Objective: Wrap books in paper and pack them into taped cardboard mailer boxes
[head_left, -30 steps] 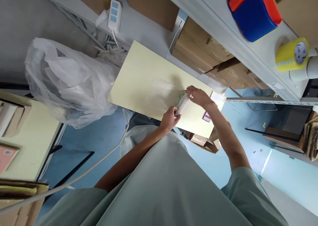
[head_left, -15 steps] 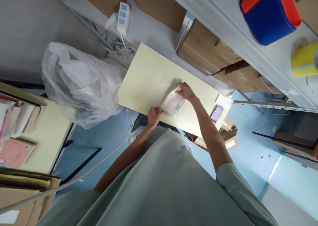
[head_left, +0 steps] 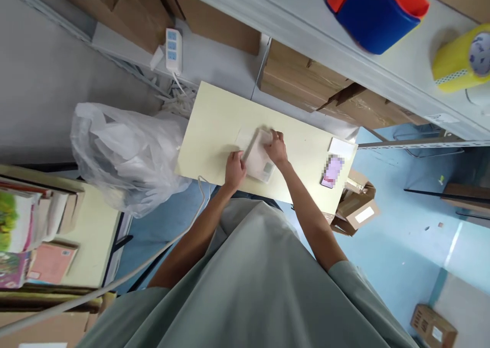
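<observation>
A pale, book-like packet [head_left: 257, 160] in what looks like clear wrapping is on the cream tabletop [head_left: 218, 113], near the edge by my body. My left hand [head_left: 235, 171] is closed at the packet's left side, its fingertips against that edge. At the upper right side, my right hand [head_left: 276, 148] has its fingers bent around the packet's edge. A translucent sheet or flap shows faintly beyond the left hand. The phone [head_left: 332, 171] lies at the right end of the tabletop, near a white pad [head_left: 341, 147].
Left of the tabletop hangs a large clear plastic bag [head_left: 130, 159]. A pale cable [head_left: 172, 242] crosses at my left. Behind are a power strip [head_left: 173, 52] and cardboard boxes [head_left: 298, 77]. Overhead, a shelf holds a blue-red holder [head_left: 377, 16] and yellow tape [head_left: 461, 59].
The packet now lies flatter, its left edge turned more upright. My left hand has moved up along its side, and my right hand has shifted slightly down and left. The camera view has turned.
</observation>
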`<state>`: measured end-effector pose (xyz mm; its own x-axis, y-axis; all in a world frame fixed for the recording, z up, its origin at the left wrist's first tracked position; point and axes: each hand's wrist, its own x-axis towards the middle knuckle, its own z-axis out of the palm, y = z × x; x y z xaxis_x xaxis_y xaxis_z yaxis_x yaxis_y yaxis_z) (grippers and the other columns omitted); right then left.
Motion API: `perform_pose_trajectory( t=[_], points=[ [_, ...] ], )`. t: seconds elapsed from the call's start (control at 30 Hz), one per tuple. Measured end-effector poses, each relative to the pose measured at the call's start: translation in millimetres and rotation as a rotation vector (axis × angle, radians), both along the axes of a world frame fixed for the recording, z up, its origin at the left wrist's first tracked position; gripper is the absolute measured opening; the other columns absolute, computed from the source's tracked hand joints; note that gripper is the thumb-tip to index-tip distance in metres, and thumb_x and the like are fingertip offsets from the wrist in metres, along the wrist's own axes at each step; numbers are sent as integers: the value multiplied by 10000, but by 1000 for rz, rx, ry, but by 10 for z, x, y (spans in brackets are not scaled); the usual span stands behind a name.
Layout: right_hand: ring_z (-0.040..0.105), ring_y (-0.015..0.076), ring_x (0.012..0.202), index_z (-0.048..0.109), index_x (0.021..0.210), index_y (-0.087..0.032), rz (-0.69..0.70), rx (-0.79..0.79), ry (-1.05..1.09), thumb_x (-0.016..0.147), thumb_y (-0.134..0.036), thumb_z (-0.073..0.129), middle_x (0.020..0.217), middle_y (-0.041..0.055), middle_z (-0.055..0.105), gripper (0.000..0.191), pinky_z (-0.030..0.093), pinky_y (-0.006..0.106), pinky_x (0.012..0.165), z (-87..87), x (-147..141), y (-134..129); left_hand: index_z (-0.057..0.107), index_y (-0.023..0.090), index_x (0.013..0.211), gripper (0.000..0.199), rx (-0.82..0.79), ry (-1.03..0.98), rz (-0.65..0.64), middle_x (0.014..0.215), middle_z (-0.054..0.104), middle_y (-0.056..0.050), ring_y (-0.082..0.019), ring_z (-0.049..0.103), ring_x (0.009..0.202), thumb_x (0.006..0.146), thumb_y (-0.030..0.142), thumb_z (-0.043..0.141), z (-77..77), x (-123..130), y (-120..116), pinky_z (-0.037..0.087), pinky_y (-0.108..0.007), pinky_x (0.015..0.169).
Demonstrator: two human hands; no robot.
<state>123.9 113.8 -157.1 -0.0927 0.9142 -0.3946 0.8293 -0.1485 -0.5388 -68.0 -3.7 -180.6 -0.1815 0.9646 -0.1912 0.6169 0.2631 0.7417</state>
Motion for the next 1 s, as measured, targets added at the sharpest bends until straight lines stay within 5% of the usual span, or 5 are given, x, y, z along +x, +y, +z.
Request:
perform_pose_trajectory(
  t=[0.1, 0.33, 0.63, 0.8, 1.0],
  points=[
    [778, 286, 1065, 479, 1620, -211, -210, 103, 39, 1091, -385, 595, 1579, 232, 533, 569, 655, 476, 988, 5, 256, -506, 659, 196, 1399, 575, 60, 7, -167, 1457, 636, -186, -349, 583, 1483, 870, 11, 528, -98, -43, 198, 472, -542, 1299],
    [799, 252, 1045, 531, 1527, -209, -463, -82, 386, 1037, -481, 692, 1404, 198, 690, 584, 673, 428, 939, -232, 530, -1394, 637, 178, 1460, 581, 75, 40, -342, 1574, 582, -190, -327, 453, 1629, 912, 42, 502, -218, -49, 276, 389, -534, 1382],
    [774, 319, 1178, 657, 1346, -220, -725, -202, 689, 836, -723, 835, 1307, 168, 783, 738, 651, 485, 1004, -342, 770, -1287, 608, 156, 1504, 619, 14, 104, -309, 1610, 524, -234, -382, 387, 1665, 894, 67, 549, -117, 347, 108, 412, -584, 1355],
    [756, 313, 1144, 747, 1130, -202, -676, -247, 637, 774, -817, 821, 1187, 141, 815, 715, 628, 455, 998, -191, 902, -1168, 617, 166, 1495, 638, -29, 164, -246, 1603, 538, -225, -390, 408, 1652, 875, 37, 537, -75, 550, 89, 473, -575, 1295],
    [749, 275, 1033, 745, 1064, -202, -648, -227, 643, 740, -800, 850, 1063, 115, 801, 688, 623, 437, 955, 122, 871, -1102, 621, 171, 1494, 641, -67, 212, -291, 1617, 563, -225, -390, 479, 1608, 871, 28, 570, -5, 476, 145, 506, -537, 1242]
  ],
)
